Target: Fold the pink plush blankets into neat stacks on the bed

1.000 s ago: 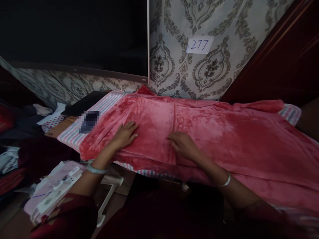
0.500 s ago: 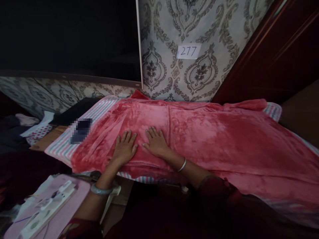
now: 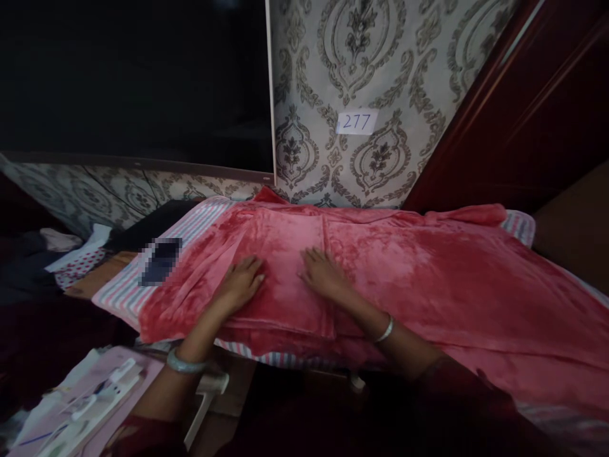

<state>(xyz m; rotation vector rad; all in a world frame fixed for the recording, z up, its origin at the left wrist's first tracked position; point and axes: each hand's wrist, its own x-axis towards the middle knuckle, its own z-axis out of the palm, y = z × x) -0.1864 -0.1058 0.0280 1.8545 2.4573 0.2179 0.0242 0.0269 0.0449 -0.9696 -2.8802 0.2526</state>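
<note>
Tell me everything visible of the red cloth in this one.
The red cloth looks like soft plush, patchy light and dark, with a rectangular panel toward its left. It lies spread out, creased at the left end, bunched along the back, over a striped cover showing past its edges. The left hand rests on it; the right hand is on or just above it.

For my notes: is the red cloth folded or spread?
Mostly spread: the cloth lies wide across the striped cover, its left part wrinkled.
</note>
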